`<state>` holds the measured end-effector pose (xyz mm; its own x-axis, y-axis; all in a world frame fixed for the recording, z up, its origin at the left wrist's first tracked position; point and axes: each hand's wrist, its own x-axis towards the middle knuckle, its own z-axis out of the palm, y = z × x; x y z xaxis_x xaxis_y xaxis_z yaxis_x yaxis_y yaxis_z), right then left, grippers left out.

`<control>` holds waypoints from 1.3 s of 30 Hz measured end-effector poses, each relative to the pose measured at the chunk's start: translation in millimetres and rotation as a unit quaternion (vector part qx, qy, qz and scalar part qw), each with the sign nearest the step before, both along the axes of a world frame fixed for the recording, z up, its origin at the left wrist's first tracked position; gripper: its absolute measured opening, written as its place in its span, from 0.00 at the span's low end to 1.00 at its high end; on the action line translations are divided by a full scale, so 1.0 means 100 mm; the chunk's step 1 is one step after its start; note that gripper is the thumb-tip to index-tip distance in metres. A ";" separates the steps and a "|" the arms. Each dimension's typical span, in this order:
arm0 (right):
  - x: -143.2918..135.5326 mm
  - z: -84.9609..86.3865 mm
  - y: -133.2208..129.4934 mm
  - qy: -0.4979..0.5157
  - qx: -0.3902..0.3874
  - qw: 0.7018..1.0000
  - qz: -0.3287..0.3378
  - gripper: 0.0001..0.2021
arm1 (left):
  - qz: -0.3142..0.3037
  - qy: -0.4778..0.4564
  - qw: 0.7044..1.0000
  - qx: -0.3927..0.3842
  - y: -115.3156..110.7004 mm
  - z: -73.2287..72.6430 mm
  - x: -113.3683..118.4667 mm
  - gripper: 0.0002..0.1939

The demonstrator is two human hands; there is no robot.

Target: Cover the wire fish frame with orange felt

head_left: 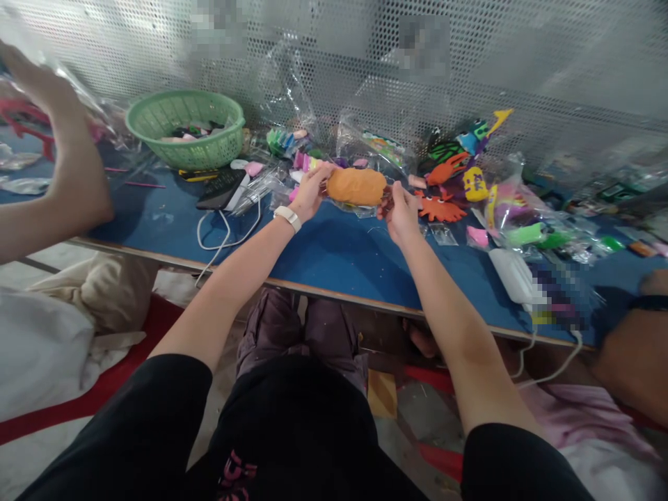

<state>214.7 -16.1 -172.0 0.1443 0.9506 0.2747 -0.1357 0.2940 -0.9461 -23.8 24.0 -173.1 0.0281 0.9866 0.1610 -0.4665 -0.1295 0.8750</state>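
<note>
An oblong lump of orange modelling clay (357, 186) is held level just above the blue table, between my two hands. My left hand (313, 188) grips its left end, fingers closed on it. At the other end, the fingers of my right hand (401, 212) are bent and closed around the edge. Something thin and clear or wiry shows at both ends of the lump, too small to make out. Right of my right hand lies a flat red-orange crab-like clay figure (442, 207). Pink and yellow clay pieces (309, 163) lie just behind my left hand.
A green plastic basket (229, 142) holds small items at back left. Near it lie a black phone (222, 189) and a white cable (229, 243). A white device (514, 277) and clear bags (527, 202) lie rightward. Other people's arms (78, 153) are at both sides. A perforated metal panel (334, 76) stands behind.
</note>
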 end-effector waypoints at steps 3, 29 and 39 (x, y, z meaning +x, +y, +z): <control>0.00 0.00 0.00 -0.008 0.004 1.000 0.000 0.43 | -0.012 0.011 1.000 0.014 0.01 -0.03 0.00 0.18; -0.01 0.34 -0.36 0.019 -0.303 0.942 0.147 0.15 | 0.063 0.359 0.894 0.259 -0.22 0.33 -0.38 0.42; 0.17 0.14 -0.50 0.034 -0.315 0.917 0.242 0.16 | 0.011 0.609 0.690 0.391 -0.70 0.27 -0.53 0.42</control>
<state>232.2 -65.7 -158.4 -0.3391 0.8752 -0.3450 -0.1711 -0.4180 -0.8922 -76.6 -46.0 -146.4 0.5992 0.6132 0.5147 0.5628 -0.7799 0.2740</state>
